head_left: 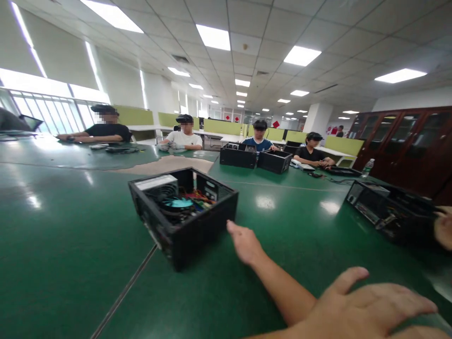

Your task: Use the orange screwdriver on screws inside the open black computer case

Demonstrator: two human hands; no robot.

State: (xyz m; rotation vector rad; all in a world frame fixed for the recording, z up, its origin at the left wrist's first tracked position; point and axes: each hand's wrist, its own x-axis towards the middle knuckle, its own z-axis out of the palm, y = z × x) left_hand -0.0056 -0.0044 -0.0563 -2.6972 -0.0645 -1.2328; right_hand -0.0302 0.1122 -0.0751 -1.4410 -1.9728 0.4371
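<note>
An open black computer case (206, 235) lies on the green table, with its inside facing up. A metal power supply, a fan with a turquoise centre and coloured wires show in it. My right hand (245, 242) reaches up to the case's right-hand corner, fingers stretched at its wall. Whether they press on it I cannot tell. In the lower right, close to the camera, my left hand (374, 303) hovers slightly blurred across my right arm. Its thumb and fingers are spread and hold nothing.
Another open case (391, 209) stands at the right, with a person's hand (444, 228) at its edge. Two black cases (238, 155) stand across the table (282, 226) before a seated person. Other people sit along the far side. A bottle (368, 167) stands far right.
</note>
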